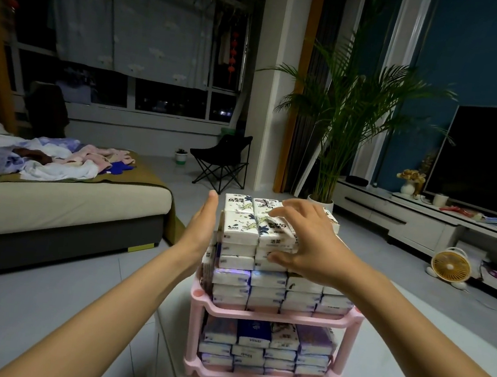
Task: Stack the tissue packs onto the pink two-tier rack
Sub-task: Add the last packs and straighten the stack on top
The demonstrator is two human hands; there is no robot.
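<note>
The left fingers [210, 205] are held straight, flat against the side of the packs [240, 227] piled high on the rack [273, 315]; the right fingers [287, 212] are curled over the top packs, thumb pressed on their front. Both tiers are filled.

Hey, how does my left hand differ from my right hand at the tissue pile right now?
The left hand is flat, fingers straight, beside the pile's left side; the right hand is spread, fingers curled over the top tissue packs, thumb at their front. The left stands on edge; the right faces palm down. Both are at the pile on the pink rack.
</note>
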